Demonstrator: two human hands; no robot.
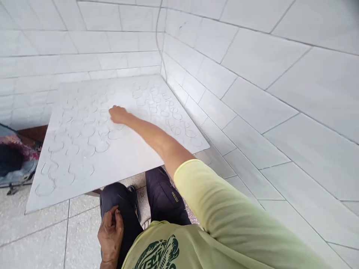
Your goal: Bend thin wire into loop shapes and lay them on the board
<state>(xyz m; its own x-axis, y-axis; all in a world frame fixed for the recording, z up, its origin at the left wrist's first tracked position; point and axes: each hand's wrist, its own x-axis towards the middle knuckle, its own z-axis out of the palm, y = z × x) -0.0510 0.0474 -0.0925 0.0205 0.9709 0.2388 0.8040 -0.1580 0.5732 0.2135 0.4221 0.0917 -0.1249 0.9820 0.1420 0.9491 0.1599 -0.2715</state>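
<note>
A large white board [126, 160] lies flat in front of my knees. Thin dark curved loops [102, 146] cover its left part, and more of them [174, 112] run along its right side. I cannot tell whether these are drawn lines or loose thin strands. Stretched out over the board's middle, my right hand [117, 114] is closed, fingertips down at the edge of the left group of loops. What it pinches, if anything, is too small to see. My left hand [111, 229] rests at my left knee, thumb and fingers curled together; their contents are hidden.
White tiled walls [252, 63] meet in a corner behind the board and run close along its right side. A thin cable [158, 41] hangs down that corner. At the left edge lies a dark and pink bundle [14, 157] on the speckled floor [47, 228].
</note>
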